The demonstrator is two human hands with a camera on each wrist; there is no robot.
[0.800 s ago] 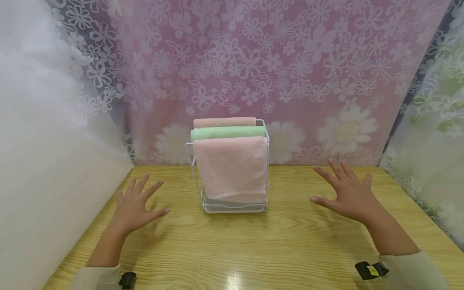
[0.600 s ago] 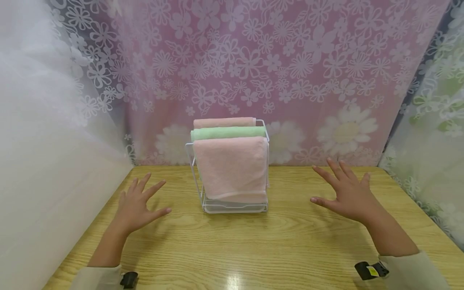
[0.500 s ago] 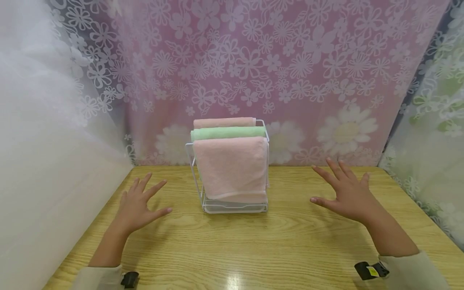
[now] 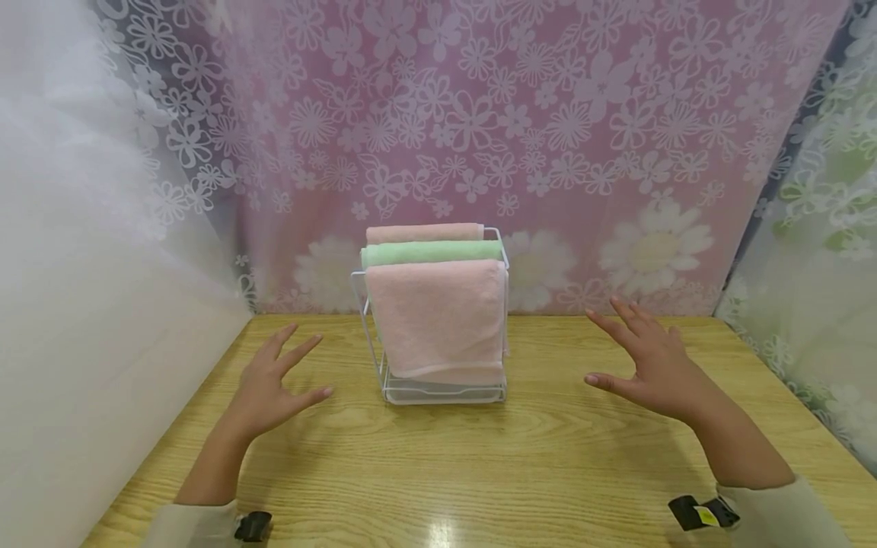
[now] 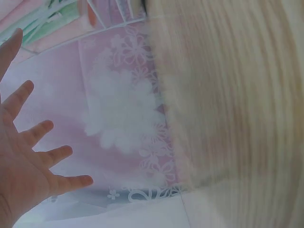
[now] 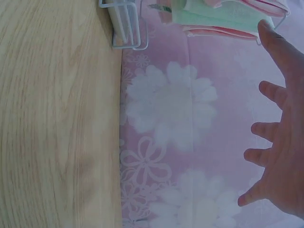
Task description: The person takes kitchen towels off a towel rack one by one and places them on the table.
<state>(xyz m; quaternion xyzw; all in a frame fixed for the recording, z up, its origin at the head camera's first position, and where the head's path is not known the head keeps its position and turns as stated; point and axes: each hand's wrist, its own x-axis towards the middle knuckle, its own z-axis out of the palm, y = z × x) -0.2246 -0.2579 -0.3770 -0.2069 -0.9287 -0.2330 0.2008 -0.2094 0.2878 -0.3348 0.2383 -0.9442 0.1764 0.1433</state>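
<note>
A white wire towel rack point(image 4: 375, 335) stands on the wooden table. Over its front bar hangs a pink towel point(image 4: 438, 320). Behind that come a green towel point(image 4: 432, 251) and another pink towel point(image 4: 421, 232), mostly hidden. To the left of the rack my left hand point(image 4: 267, 392) hovers with fingers spread, touching nothing. My right hand point(image 4: 654, 373) is held likewise on the other side, its thumb pointing toward the rack. In the right wrist view the green towel point(image 6: 213, 15) and the rack's base point(image 6: 128, 28) show at the top.
The wooden table point(image 4: 438, 457) reaches back to a pink flowered curtain point(image 4: 479, 137). A whitish sheet point(image 4: 103, 266) walls the left side and a green-flowered one point(image 4: 822, 251) the right. A tray point(image 4: 445, 394) forms the bottom of the rack.
My left hand has moved slightly right, toward the rack, and turned a little more side-on. My right hand has turned slightly and shifted a bit left. The rack and towels stay put.
</note>
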